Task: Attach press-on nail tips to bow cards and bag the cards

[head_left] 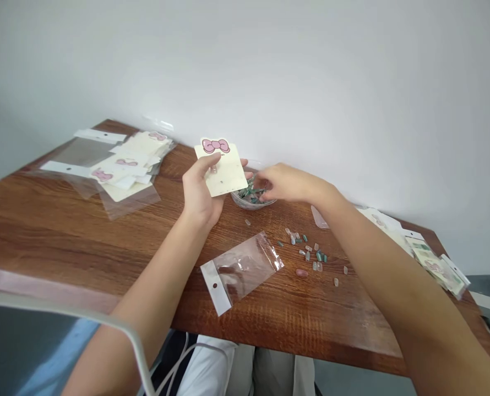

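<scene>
My left hand (pixel 199 192) grips a cream card (pixel 224 170) with a pink bow printed at its top, held upright above the wooden table (pixel 63 220). My right hand (pixel 284 184) reaches into a small clear bowl (pixel 251 201) of green and grey fake nails, fingers pinched together among them; what they hold is hidden. Several loose nails (pixel 309 253) lie scattered on the table in front of the bowl. An empty clear plastic bag (pixel 240 269) with a white header lies flat near the front edge.
A pile of cream bow cards and clear bags (pixel 116 165) sits at the far left. Filled packets (pixel 430 258) are stacked at the right edge. A white wall stands just behind the table. A white cable (pixel 141 357) runs across the lower left.
</scene>
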Tool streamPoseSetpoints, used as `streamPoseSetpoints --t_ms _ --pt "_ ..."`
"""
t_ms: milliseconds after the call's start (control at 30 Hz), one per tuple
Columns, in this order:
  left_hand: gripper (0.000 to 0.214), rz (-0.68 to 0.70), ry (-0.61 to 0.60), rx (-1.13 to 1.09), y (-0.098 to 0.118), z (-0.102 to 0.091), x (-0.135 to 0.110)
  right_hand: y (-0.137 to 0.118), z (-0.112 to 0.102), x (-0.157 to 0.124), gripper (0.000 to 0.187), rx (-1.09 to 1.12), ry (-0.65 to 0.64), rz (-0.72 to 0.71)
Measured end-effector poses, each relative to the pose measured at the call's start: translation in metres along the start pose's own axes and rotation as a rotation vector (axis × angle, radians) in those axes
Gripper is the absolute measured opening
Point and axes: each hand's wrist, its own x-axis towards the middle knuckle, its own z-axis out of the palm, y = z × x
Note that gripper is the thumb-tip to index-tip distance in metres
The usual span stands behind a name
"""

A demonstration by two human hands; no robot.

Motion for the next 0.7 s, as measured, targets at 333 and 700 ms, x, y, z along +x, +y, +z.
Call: streamPoseSetpoints --t_ms 333,700 --pt "0.028 -0.067 0.001 -0.020 0.003 0.003 -0.002 -0.025 0.024 0.032 0.039 -0.179 -0.116 -0.014" --pt "0.025 -0.105 -0.014 -0.033 0.001 0.000 0.000 -0.010 0.040 0.034 0.032 -0.220 -0.006 -0.027"
